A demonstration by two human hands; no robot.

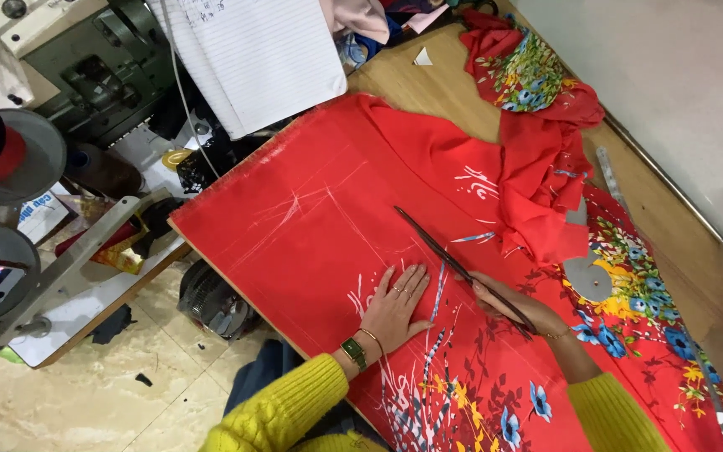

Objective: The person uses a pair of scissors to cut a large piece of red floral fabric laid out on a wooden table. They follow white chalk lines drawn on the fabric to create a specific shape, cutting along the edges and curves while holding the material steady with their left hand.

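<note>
Desk (679,251) of pale wood carries nearly everything, with a sewing machine (85,59) beyond its far corner. Red cloth (311,226) lies spread flat across it, chalk lines on the plain part, blue and yellow flowers toward the near end; a bunched heap of the same cloth (537,176) sits at the far side. Lined paper (253,59) overhangs the cloth's top edge. Left hand (395,308), wearing a watch and bracelet, presses flat and open on the cloth. Right hand (519,308) has its grip closed around the handles of scissors (453,261), whose blades lie along the cloth just beside the left fingers.
</note>
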